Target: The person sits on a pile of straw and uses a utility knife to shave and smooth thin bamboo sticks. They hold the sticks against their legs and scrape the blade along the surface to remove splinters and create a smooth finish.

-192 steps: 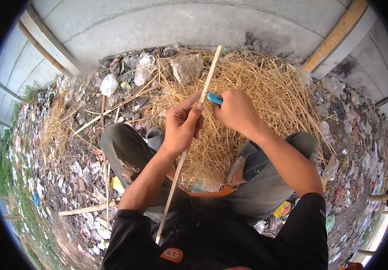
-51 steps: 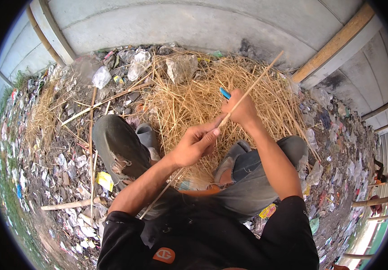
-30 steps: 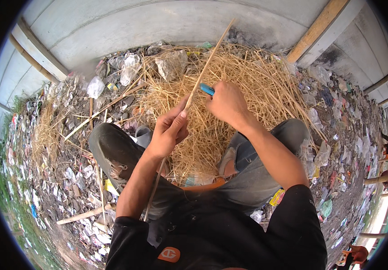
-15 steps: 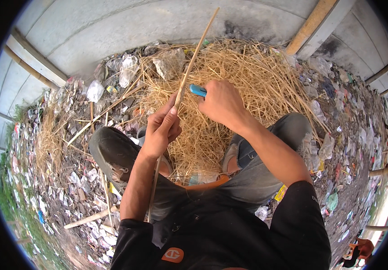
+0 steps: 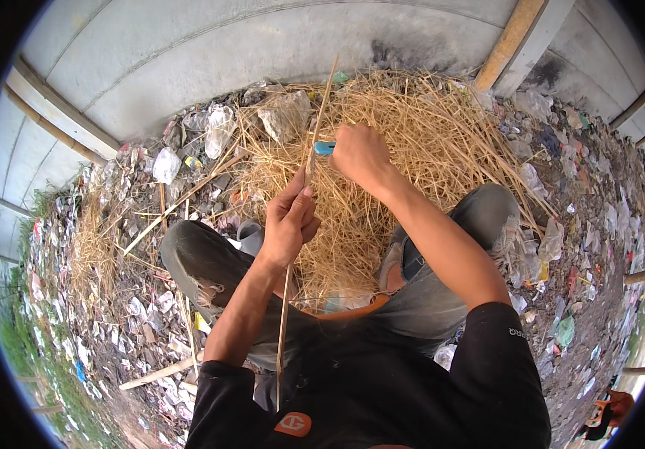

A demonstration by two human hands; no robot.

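Note:
My left hand [image 5: 290,224] is closed around a long, thin bamboo strip [image 5: 323,105]. The strip slants up and away past the fingers, and its lower end runs back over my left thigh to my shirt. In my right hand [image 5: 365,155], the fist is wrapped around a blue cutter knife [image 5: 324,148]. The knife's end meets the strip just above my left hand; its blade cannot be made out. Beneath both hands lies a heap of straw-coloured shavings [image 5: 427,146], spread between my feet and toward the wall.
A grey panel wall [image 5: 262,45] with a bamboo post [image 5: 509,45] stands beyond the heap. Plastic litter and scraps cover the ground on both sides. Loose sticks [image 5: 159,373] lie at my left. A grey cup-like container [image 5: 250,236] sits by my left knee.
The bamboo strip has slid down toward me, its far tip lower and its near end farther back. The cutter knife has come closer and now meets the strip.

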